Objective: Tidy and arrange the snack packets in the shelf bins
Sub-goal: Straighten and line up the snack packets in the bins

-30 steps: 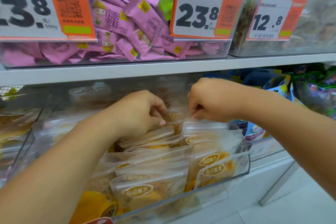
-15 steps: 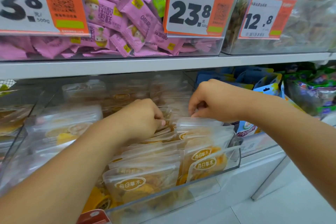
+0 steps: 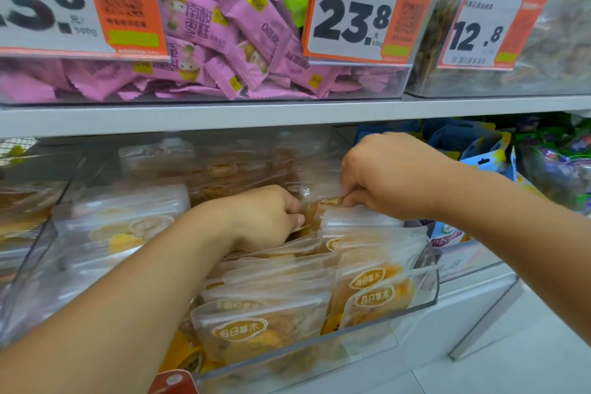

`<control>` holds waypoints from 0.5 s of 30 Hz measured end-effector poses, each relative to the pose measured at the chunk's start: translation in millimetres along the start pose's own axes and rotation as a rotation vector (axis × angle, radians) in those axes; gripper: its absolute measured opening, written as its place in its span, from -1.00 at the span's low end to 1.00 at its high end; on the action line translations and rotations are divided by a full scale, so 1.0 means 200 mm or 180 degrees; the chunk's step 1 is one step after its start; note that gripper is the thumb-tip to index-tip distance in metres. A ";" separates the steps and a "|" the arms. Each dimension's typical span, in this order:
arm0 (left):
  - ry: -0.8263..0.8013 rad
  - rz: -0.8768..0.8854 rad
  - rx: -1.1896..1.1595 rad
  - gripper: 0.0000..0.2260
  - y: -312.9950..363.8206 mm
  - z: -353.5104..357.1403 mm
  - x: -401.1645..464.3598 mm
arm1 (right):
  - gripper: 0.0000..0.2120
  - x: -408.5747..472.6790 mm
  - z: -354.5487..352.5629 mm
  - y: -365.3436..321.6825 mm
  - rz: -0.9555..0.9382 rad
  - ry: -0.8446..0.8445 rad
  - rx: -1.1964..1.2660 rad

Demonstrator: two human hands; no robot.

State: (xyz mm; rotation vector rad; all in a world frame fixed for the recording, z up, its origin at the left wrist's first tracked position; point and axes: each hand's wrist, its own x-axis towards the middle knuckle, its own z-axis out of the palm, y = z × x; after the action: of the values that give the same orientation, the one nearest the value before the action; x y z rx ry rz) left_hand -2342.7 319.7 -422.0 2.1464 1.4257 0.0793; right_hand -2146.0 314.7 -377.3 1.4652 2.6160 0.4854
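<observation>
A clear plastic bin (image 3: 428, 294) on the lower shelf holds several frosted packets of orange dried fruit (image 3: 249, 326), standing in rows. Both hands reach into the back of the bin. My left hand (image 3: 259, 217) has its fingers curled down among the packets, gripping the top edge of one. My right hand (image 3: 387, 176) pinches the top of a dried-fruit packet (image 3: 329, 203) at the rear of the right row. The fingertips of both hands are partly hidden behind the packets.
Above, a clear bin of pink snack packets (image 3: 224, 41) sits on the upper shelf (image 3: 287, 115) behind orange price tags (image 3: 361, 9). Blue and green packets (image 3: 479, 150) fill bins to the right. Another clear bin (image 3: 32, 201) stands on the left.
Both hands have stayed at the back of the bin, shifting slightly among the packets. My right hand has closed lower onto a packet top. The camera has tilted a little.
</observation>
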 end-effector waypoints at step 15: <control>0.0170 -0.0560 0.0757 -0.17 0.04 -0.02 -0.31 | -0.20 -0.35 -0.11 -0.34 0.0443 -0.0405 0.1685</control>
State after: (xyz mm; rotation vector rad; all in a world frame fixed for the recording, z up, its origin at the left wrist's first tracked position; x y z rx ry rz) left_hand -2364.8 266.1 -399.3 2.2076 1.7235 -0.1048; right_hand -2169.5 216.6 -383.1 1.7506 2.6688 -0.3144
